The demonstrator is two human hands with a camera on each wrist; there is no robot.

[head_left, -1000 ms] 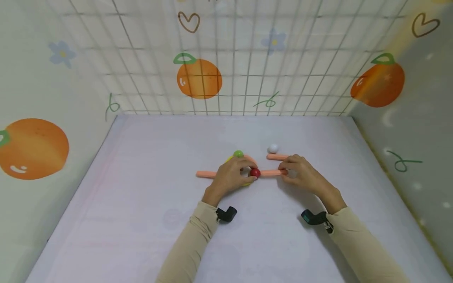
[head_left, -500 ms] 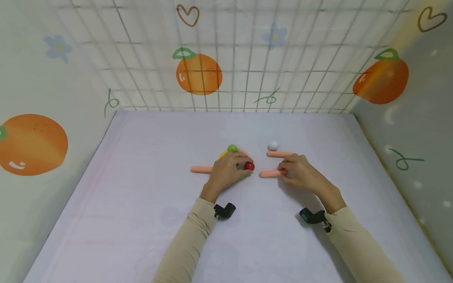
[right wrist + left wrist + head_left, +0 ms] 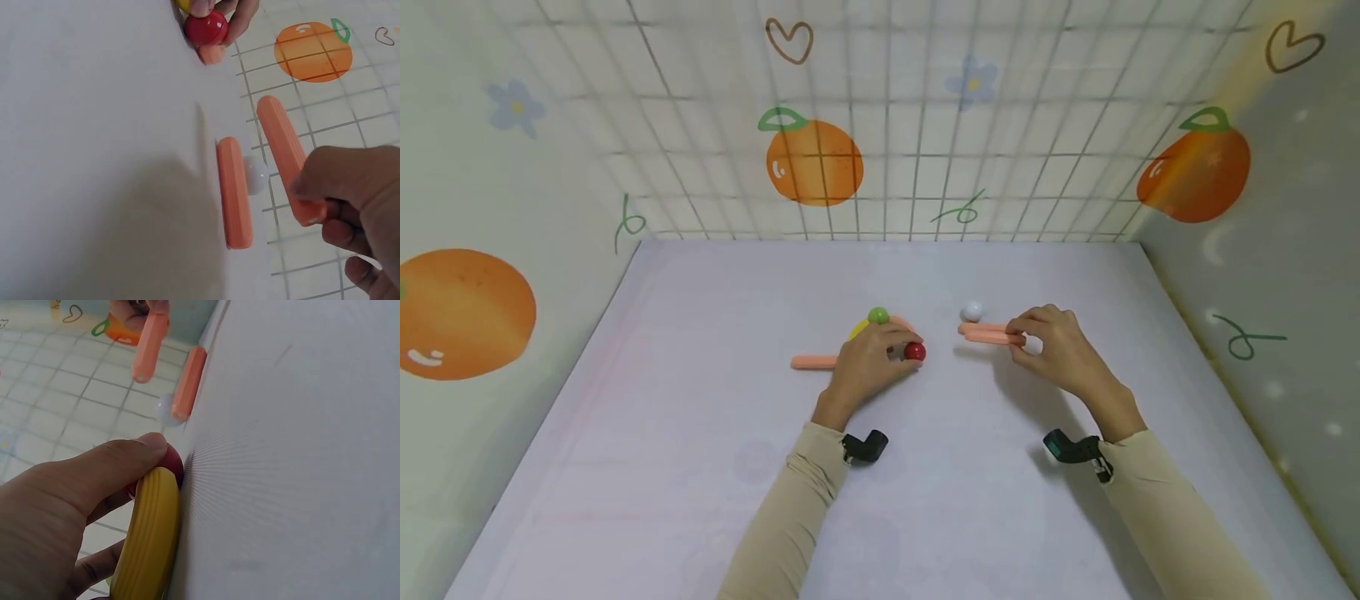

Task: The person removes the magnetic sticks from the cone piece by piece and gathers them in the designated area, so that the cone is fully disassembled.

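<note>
My left hand [image 3: 867, 360] pinches a glossy red ball [image 3: 915, 351] between thumb and fingers, low over the table. A ribbed yellow curved rod [image 3: 150, 534] joins that ball; a green ball [image 3: 877, 316] shows beyond the hand, with a curved salmon piece [image 3: 901, 322] beside it. Leftward, a straight salmon stick [image 3: 812, 362] sticks out from under the hand. Raised off the table, my right hand [image 3: 1054, 350] pinches one end of another straight salmon stick [image 3: 282, 153]. Below it a similar stick [image 3: 234, 194] lies on the table beside a white ball [image 3: 972, 311].
The pale table [image 3: 700, 467] spreads around the pieces. A cloth printed with oranges and hearts covers the walls, with a wire grid [image 3: 895, 167] at the back. A small black camera [image 3: 867, 447] is strapped to each wrist.
The right hand's stick has come away from the red ball, then risen back toward the lying stick. The left hand has shifted left with the red ball and the pieces joined to it.
</note>
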